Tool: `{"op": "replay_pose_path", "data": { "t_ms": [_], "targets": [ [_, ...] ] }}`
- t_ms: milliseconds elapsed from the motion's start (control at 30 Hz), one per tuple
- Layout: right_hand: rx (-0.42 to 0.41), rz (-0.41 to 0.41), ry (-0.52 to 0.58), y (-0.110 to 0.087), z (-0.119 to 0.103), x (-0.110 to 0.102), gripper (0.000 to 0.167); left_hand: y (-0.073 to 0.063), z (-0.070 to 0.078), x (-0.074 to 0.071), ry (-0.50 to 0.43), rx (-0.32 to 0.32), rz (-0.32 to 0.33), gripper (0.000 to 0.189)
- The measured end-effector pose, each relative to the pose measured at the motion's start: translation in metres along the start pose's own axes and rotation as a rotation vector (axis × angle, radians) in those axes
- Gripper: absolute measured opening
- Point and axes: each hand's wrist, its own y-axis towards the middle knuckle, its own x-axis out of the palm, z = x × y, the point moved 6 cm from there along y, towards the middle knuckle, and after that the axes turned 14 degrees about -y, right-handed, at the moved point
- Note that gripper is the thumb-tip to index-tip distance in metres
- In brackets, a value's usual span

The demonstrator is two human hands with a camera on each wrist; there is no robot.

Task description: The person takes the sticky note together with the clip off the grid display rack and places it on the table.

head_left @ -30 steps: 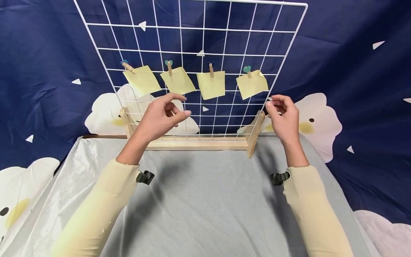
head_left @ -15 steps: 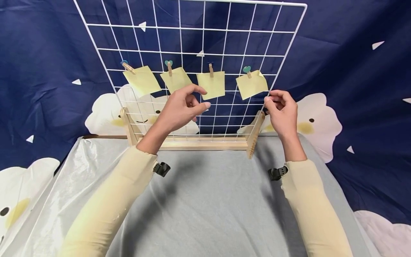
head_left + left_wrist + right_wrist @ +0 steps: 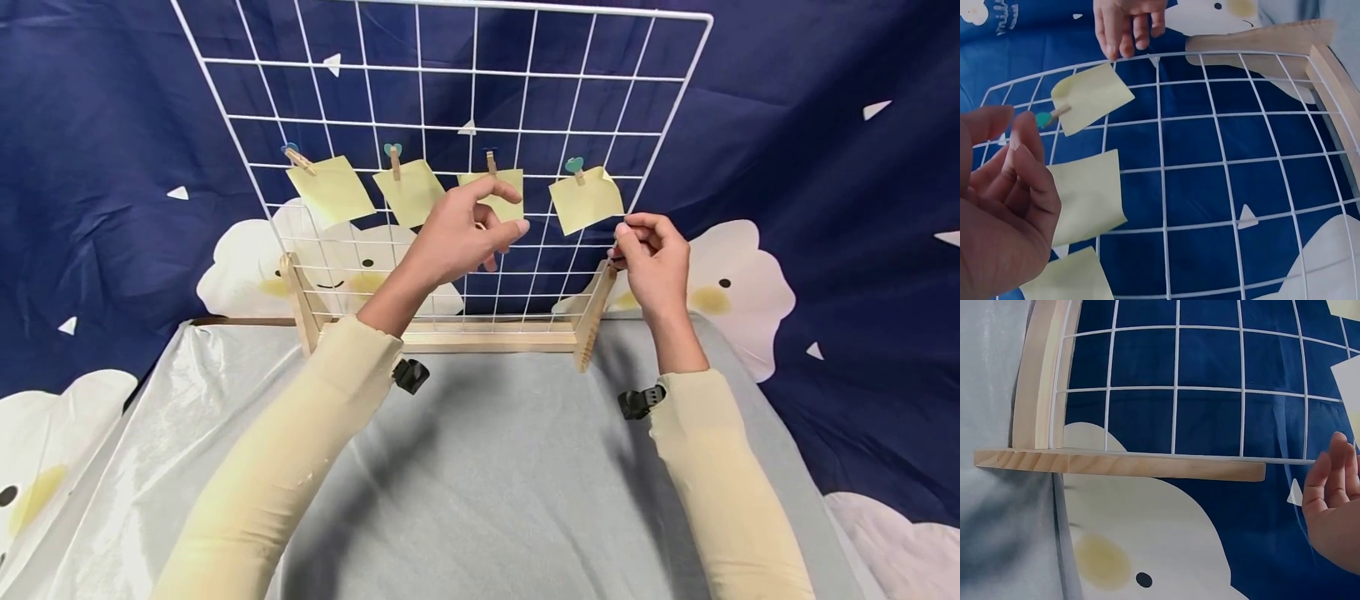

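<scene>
My left hand [image 3: 465, 233] is lifted before the third sticky note [image 3: 512, 185] from the left, partly covering it. Its thumb and forefinger stand apart with nothing between them. In the left wrist view, that hand [image 3: 1007, 194] has loosely bent fingers. At the right edge of the white wire grid [image 3: 522, 75], my right hand [image 3: 656, 258] pinches the side wire between thumb and forefinger. Beside it hangs the rightmost note [image 3: 587, 202], held by a clothespin with a green heart [image 3: 575, 165]. In the right wrist view, its fingers [image 3: 1338, 469] overlap the edge wire.
Two more yellow notes, one at far left [image 3: 332, 192] and one beside it [image 3: 408, 193], hang from small wooden clothespins. A wooden base [image 3: 487, 340] holds the grid upright on a table with grey cloth [image 3: 480, 467]. Behind hangs a dark blue patterned curtain [image 3: 810, 75].
My left hand has moved right and a little up, from below the second note to the third. The right hand has edged slightly up and left, its thumb and forefinger drawing closer together.
</scene>
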Motion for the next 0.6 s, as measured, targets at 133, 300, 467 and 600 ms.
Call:
{"op": "replay_pose_path", "data": {
  "t_ms": [133, 300, 467, 600],
  "targets": [
    [-0.003, 0.001, -0.033, 0.001, -0.001, 0.000, 0.024, 0.007, 0.001, 0.005, -0.005, 0.005, 0.002, 0.031],
    [0.013, 0.016, -0.039, 0.003, 0.000, 0.000, 0.019, 0.018, 0.003, 0.012, 0.000, 0.005, 0.020, 0.031],
    [0.026, 0.054, -0.010, 0.004, 0.001, -0.001, 0.006, 0.029, 0.005, 0.018, 0.015, -0.022, 0.034, 0.034],
    [0.034, 0.062, 0.025, 0.005, 0.000, 0.000, 0.005, 0.035, 0.005, 0.021, 0.038, -0.043, 0.041, 0.034]
  ]
}}
